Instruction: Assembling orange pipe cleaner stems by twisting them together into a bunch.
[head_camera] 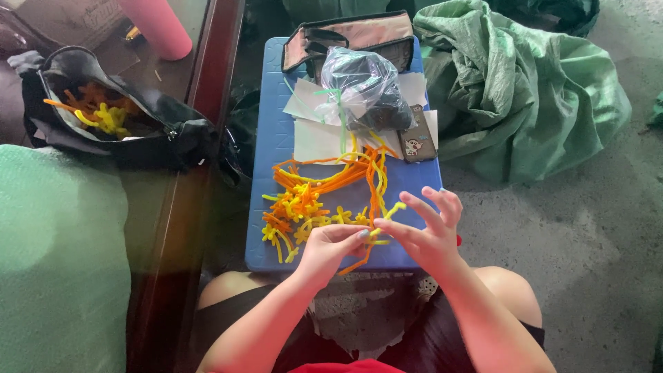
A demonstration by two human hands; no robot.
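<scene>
Both hands pinch one fuzzy stick (378, 235): left hand (330, 250) closed, right hand (423, 231) with spare fingers spread. It looks light and bendy. Best held near its ends.

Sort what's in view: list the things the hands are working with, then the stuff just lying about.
In use: left hand, right hand, the pipe cleaner pinched between them, pipe-cleaner pile, blue stool top.

Lying about: clear plastic bag, phone, pouch, black bag, green sack, pink cylinder.
</scene>
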